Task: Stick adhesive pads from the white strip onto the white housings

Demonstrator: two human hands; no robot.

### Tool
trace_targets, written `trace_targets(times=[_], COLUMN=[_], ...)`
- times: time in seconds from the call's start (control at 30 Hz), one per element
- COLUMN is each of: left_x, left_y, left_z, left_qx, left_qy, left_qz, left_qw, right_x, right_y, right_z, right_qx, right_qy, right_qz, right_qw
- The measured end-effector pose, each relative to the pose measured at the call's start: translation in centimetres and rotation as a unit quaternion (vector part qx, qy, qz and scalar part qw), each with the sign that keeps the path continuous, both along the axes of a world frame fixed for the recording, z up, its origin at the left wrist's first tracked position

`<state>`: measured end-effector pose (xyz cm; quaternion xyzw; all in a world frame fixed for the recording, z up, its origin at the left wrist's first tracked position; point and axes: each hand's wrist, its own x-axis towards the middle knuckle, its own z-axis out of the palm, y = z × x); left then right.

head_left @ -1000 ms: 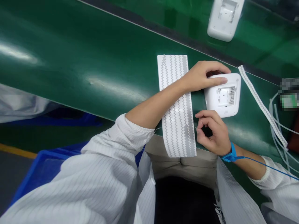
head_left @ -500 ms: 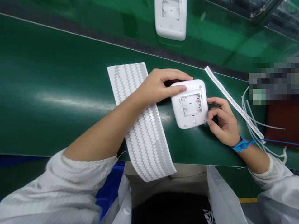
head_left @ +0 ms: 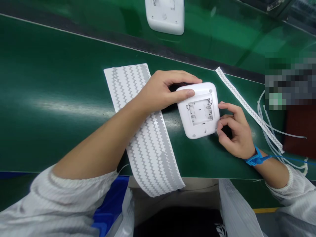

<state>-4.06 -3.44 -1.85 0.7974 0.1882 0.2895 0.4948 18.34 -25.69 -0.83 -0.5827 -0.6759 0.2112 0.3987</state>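
On the green bench [head_left: 61,79], a white sheet [head_left: 151,158] bears grey zigzag rows. The left hand [head_left: 160,87] grips the upper-left corner of a white, round-cornered device [head_left: 198,110] between both hands; its squarish recess [head_left: 200,113] shows metal contacts [head_left: 209,115], with a dotted grille [head_left: 205,130] below. Tiny markings alongside are unreadable. The right hand [head_left: 235,135] is at its right edge; whether that grip holds anything, I cannot tell. Beyond lies a zigzag-printed strip [head_left: 249,110].

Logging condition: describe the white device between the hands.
The white device looks like plastic, square with rounded corners, slightly turned. Its open recess shows metal-looking contacts and no batteries; below it sits a dotted grille, and grey dots mark two corners. It is on or just above the green table. The left hand grips its upper-left corner; the right hand is at its right edge, contact unclear.
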Motion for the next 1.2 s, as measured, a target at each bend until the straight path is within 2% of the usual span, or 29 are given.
trace_targets(times=[0.47,0.63,1.0,1.2], left_x=[0.1,0.0,0.0,-0.1], left_y=[0.1,0.2,0.0,0.0], left_z=[-0.1,-0.4,0.0,0.0], left_qx=[-0.021,0.0,-0.008,-0.028], left_qy=[0.012,0.02,0.013,0.021], left_qz=[0.017,0.015,0.007,0.013], left_qw=[1.0,1.0,1.0,0.999], right_x=[-0.3,-0.4,-0.8,0.1], right_y=[-0.2,0.0,0.4,0.5], right_z=[0.2,0.3,0.2,-0.5], right_qx=[0.002,-0.008,-0.026,-0.068], right_qy=[-0.029,-0.032,0.025,0.125], right_qz=[-0.011,-0.013,-0.005,-0.007], right_qw=[1.0,0.999,0.999,0.99])
